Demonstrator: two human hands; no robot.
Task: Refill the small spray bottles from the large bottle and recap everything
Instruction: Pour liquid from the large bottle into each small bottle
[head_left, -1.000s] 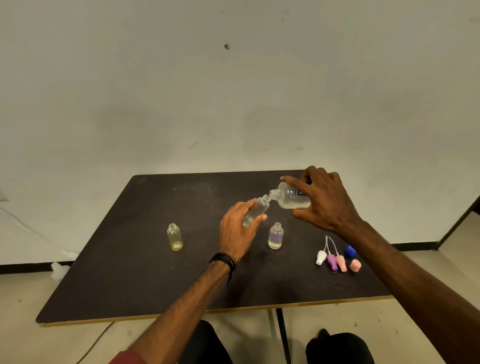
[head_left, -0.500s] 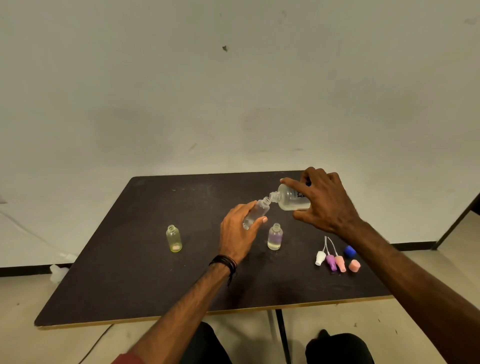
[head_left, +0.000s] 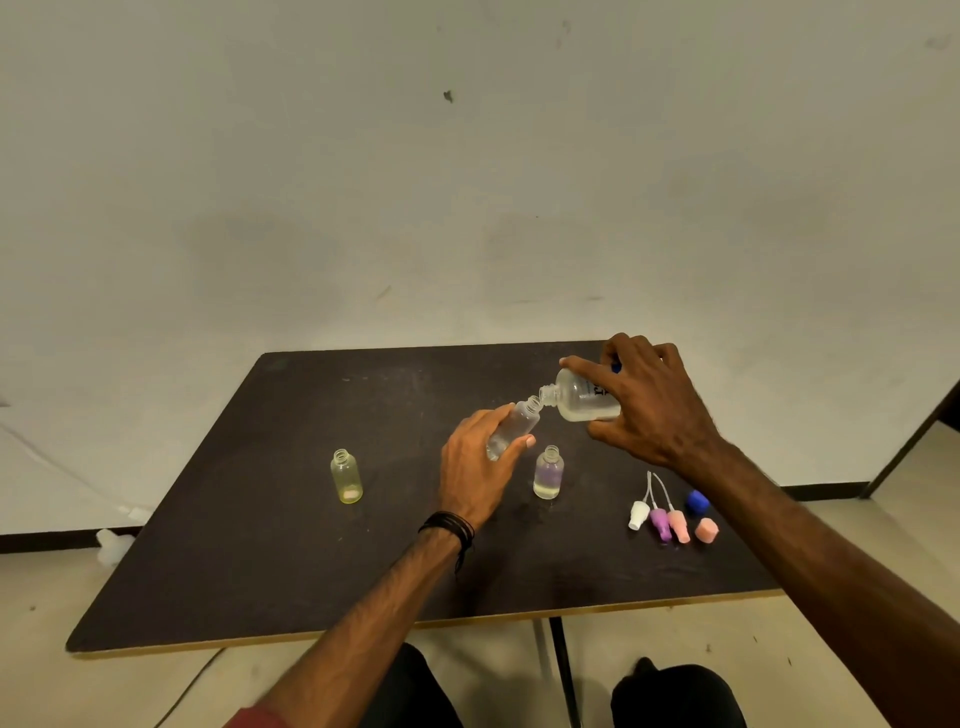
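My right hand grips the large clear bottle, tipped on its side with its open neck pointing left. Its mouth meets the mouth of a small clear spray bottle, which my left hand holds tilted toward it above the table. Two other small bottles stand uncapped: a yellowish one at the left and a purplish one just right of my left hand. At the right lie a white spray top, a purple one, a pink one, a pink cap and a blue cap.
The dark table has a pale wooden front edge close to my knees. A white wall rises behind it. Something small and white lies on the floor at the left, and a cable trails under the table.
Both hands and the two bottles keep nearly the same pose. The view has shifted slightly.
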